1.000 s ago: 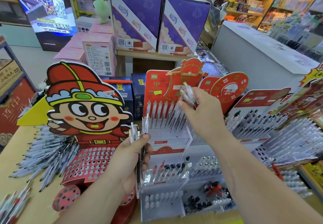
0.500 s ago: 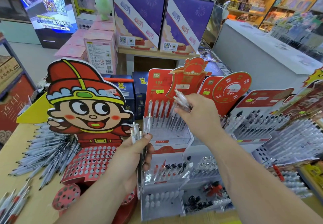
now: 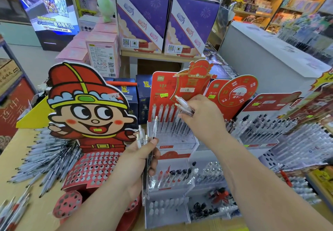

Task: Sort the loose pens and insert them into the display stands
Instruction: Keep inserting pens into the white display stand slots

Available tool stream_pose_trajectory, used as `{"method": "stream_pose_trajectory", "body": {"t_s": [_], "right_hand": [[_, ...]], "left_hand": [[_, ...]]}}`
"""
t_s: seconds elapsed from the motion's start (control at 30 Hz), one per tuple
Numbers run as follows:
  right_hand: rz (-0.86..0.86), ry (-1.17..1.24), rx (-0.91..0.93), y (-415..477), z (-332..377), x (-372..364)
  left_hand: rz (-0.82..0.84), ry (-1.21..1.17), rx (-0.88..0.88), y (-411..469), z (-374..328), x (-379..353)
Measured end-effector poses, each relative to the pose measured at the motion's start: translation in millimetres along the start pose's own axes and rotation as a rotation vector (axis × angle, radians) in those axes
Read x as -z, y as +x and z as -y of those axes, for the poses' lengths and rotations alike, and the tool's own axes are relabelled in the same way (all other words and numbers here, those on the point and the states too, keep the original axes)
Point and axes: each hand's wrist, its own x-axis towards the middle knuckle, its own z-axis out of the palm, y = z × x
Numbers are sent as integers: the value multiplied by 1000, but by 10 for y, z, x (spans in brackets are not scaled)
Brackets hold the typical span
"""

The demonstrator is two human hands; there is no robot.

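- Centre of frame, a stationery shop: a person's right hand (image 3: pixel 203 117) pinches a few clear pens (image 3: pixel 183 105) in curled fingers. It is poised directly above the upper tier of a clear display stand (image 3: pixel 174 141) with a red backing card.
- Those pens slant, with push-button ends toward the upper left of the frame and tips hidden by the hand. To seat one, its long axis would likely have to swing nearer upright, then drop down and slightly left into the tier.
- A row of standing pens (image 3: pixel 166 115) lines the back of that tier, just below and left of the right fingers (free holes in front are lost in glare and cannot be counted).
- Lower centre, the left hand (image 3: pixel 138 162) grips a spare bundle of pens (image 3: pixel 144 137) upright, thumb clamped across the barrels, beside the stand's left edge. It appears to be the reserve, and the right hand is the nearer to the tier.
- Left of frame, loose pens (image 3: pixel 45 160) fan over the tabletop (image 3: pixel 9 165) beside a cartoon-figure stand (image 3: pixel 86 104), its punched red base largely unfilled.
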Motion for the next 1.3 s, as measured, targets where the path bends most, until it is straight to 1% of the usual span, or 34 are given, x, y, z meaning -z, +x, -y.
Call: {"method": "stream_pose_trajectory", "body": {"t_s": [0.13, 0.27, 0.33, 0.37, 0.4, 0.43, 0.5, 0.53, 0.57, 0.6, 0.7, 0.83, 1.03, 1.2, 1.23, 1.3], "right_hand": [[-14, -12, 21, -14, 19, -21], [-16, 7, 5, -27, -4, 16], [-96, 85, -4, -76, 40, 90], [-130, 153, -33, -119, 75, 143], [-119, 268, -87, -173, 117, 205], [-36, 426, -166, -231, 162, 269], [271, 774, -359, -365, 259, 366], [411, 894, -449, -432, 288, 380], [499, 962, -511, -503, 298, 368], [535, 996, -547, -562, 300, 338], [544, 1013, -582, -707, 274, 237], [522, 1026, -557, -817, 287, 148], [544, 1014, -536, -858, 309, 97], [394, 901, -422, -768, 241, 170], [363, 909, -414, -730, 223, 197], [315, 1003, -437, -657, 205, 254]], "left_hand": [[0, -1, 3, -13, 1, -14], [-1, 8, 3, -42, 1, 1], [9, 11, 3, -53, -7, 3], [17, 13, 1, -61, -12, 0], [27, 12, -2, -72, -20, -9], [38, 12, -7, -85, -29, -23], [65, 11, -26, -115, -45, -62], [85, 10, -35, -127, -50, -85], [106, 12, -41, -138, -53, -117], [121, 17, -48, -144, -55, -141], [149, 46, -65, -169, -45, -207], [165, 67, -104, -174, -13, -247], [89, 38, -83, -183, 27, -301], [10, -13, -98, -161, 6, -236], [-6, -14, -112, -154, 0, -210], [-39, 8, -139, -139, -8, -145]]}}
